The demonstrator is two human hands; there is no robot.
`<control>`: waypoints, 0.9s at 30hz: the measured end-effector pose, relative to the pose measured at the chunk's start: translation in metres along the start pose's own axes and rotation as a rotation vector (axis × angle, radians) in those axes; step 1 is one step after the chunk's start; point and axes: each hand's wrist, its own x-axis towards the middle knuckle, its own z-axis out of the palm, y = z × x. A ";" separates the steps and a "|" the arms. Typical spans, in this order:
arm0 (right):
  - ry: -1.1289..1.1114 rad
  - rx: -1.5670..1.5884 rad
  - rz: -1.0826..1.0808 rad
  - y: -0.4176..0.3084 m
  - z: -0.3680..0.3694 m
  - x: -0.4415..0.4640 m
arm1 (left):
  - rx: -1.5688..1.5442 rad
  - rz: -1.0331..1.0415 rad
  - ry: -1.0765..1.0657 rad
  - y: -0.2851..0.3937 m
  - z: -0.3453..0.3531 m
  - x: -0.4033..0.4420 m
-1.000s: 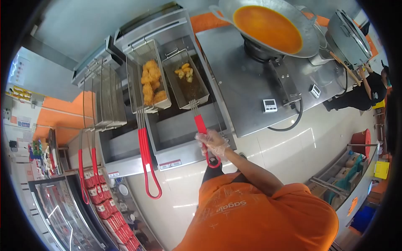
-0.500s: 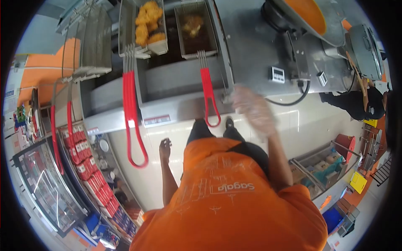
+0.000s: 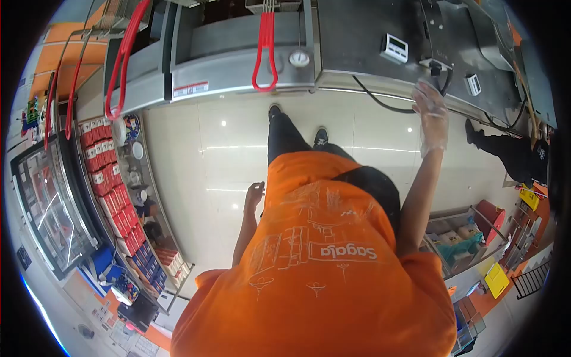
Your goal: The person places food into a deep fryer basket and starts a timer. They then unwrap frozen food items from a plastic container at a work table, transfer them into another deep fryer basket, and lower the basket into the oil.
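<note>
My right hand, in a clear plastic glove, is raised at the front of the steel counter. Its fingers are loosely spread with nothing seen in them. Nearest to it are a black cable and a white digital timer on the counter. Bare and hanging low beside my orange shirt, my left hand has slightly bent fingers and shows no object. A red-handled fryer basket rests at the fryer, next to a round dial thermometer.
Another red basket handle juts over the fryer's front edge at left. A second timer sits farther right. Shelves of red packets stand left, beside a glass cabinet. A person in dark clothes is at far right.
The view has shifted right along the counter, and the fried food in the baskets has left it. My gloved right hand has moved right, away from the fryer. My left hand stays low.
</note>
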 end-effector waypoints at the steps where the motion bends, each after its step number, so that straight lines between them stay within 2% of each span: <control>1: -0.055 0.059 0.073 0.006 0.000 -0.001 | -0.003 -0.006 0.003 -0.003 0.009 -0.007; 2: -0.107 0.119 0.139 0.010 0.001 0.001 | -0.074 0.007 0.009 -0.002 0.017 -0.011; 6: -0.132 0.034 0.135 0.022 0.001 0.024 | -0.250 0.010 0.033 0.000 0.049 -0.018; 9: -0.115 0.057 0.040 0.058 0.007 0.061 | -0.350 -0.004 0.040 -0.023 0.074 -0.002; 12: 0.119 -0.201 -0.124 0.081 0.020 0.091 | -0.436 -0.032 0.042 -0.034 0.089 0.002; 18: 0.139 -0.336 -0.249 0.073 0.029 0.086 | -0.507 -0.126 0.114 -0.020 0.084 -0.023; 21: 0.153 -0.331 -0.305 0.061 0.025 0.059 | -0.624 -0.090 0.201 0.023 0.061 -0.020; 23: 0.082 -0.190 -0.223 0.074 0.027 0.044 | -0.687 0.072 0.247 0.066 0.043 0.001; 24: 0.052 -0.217 -0.226 0.077 0.024 0.034 | -0.660 0.178 0.260 0.086 0.036 0.022; 27: -0.114 -0.277 -0.171 0.086 0.005 -0.005 | -0.890 0.325 0.112 0.181 0.021 0.053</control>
